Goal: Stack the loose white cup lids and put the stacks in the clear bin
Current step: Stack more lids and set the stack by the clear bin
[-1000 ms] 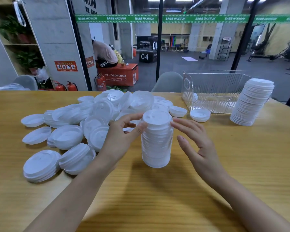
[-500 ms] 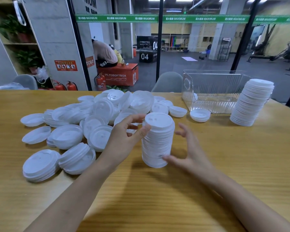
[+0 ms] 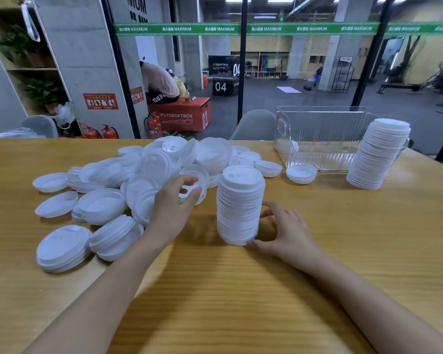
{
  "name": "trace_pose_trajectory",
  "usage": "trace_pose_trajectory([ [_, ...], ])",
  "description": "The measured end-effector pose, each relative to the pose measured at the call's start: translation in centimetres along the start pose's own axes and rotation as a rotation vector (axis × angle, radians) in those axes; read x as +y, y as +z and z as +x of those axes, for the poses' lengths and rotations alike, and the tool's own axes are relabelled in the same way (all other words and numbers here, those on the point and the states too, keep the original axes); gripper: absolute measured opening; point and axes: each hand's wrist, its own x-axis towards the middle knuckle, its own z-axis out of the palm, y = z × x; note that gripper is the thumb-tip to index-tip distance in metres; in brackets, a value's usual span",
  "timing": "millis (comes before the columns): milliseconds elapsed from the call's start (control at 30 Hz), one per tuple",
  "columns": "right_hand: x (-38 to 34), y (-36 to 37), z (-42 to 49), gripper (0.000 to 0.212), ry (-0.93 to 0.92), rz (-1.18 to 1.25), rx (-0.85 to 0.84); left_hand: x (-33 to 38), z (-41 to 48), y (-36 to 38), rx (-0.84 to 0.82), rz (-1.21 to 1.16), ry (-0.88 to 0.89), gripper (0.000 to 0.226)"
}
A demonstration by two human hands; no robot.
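— Place of the tall stack of white plastic cup lids [image 3: 239, 205]?
— In the middle of the light wooden table [image 3: 241, 302], just right of the loose heap of white plastic lids [image 3: 128, 180]. Standing upright, with long axis vertical and lid tops pointing up.
— And the hands?
— Right hand [image 3: 287, 231]: curled round the foot of the stack, with thumb touching the lowest lids. Left hand [image 3: 174, 203]: apart from the stack, above the heap, with fingers loosely bent and spread, holding nothing; a little blurred.
— Place of the clear ribbed plastic bin [image 3: 322, 139]?
— At the far right of the table, well apart from the stack. Just right of it, a second, taller stack of white lids [image 3: 379, 154], also upright.
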Motion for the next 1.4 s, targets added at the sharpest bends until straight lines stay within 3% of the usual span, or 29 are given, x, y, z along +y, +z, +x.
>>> trace_pose_trajectory([
  [100, -0.6, 0.4, 0.4, 0.112, -0.006, 0.081, -0.043, -0.4, 0.1, 0.5, -0.021, 0.131, 0.054, 0.023],
  [233, -1.4, 0.9, 0.7, 0.095, -0.024, 0.023, -0.022, -0.4, 0.8, 0.5, -0.058, 0.453, 0.177, 0.031],
  [367, -0.7, -0.2, 0.6, 0.091, -0.014, -0.03, -0.025, -0.2, 1.7, 0.8, -0.129, 0.759, 0.157, 0.038],
  [500, 1.0, -1.6, 0.1, 0.086, 0.031, -0.071, -0.022, -0.5, 1.9, 1.2, -0.092, 0.797, 0.213, 0.045],
  [600, 2.0, -2.6, -0.4, 0.088, 0.047, -0.062, -0.042, -0.7, 2.1, 1.1, -0.004, 0.675, 0.274, 0.038],
  [700, 2.7, -2.9, -0.7, 0.11, 0.045, -0.029, -0.056, 0.3, 2.1, 0.8, 0.027, 0.383, 0.235, 0.031],
  [900, 3.4, -2.8, -0.9, 0.131, -0.011, 0.122, 0.036, 2.8, 0.7, 1.0, -0.062, -0.386, -0.096, 0.059],
  [1000, 3.3, -3.1, -0.9, 0.134, -0.049, 0.118, 0.064, 2.1, -0.5, 1.6, -0.182, -0.51, -0.295, 0.054],
  [1067, 3.3, -3.2, -1.0, 0.132, -0.065, 0.106, 0.061, 1.3, -1.3, 1.9, -0.225, -0.432, -0.317, 0.038],
  [1133, 3.3, -3.2, -1.0, 0.13, -0.066, 0.101, 0.059, 0.2, -1.8, 1.9, -0.205, -0.167, -0.223, 0.026],
  [1233, 3.6, -3.1, -0.9, 0.131, -0.048, 0.116, 0.069, -0.7, -2.3, 2.0, -0.263, 0.156, -0.051, 0.05],
  [1333, 3.7, -3.0, -0.8, 0.131, -0.048, 0.115, 0.08, -0.7, -2.3, 2.5, -0.358, 0.312, 0.054, 0.07],
  [1400, 3.8, -2.9, -0.9, 0.129, -0.052, 0.121, 0.081, -0.9, -2.2, 2.8, -0.378, 0.344, 0.059, 0.071],
])
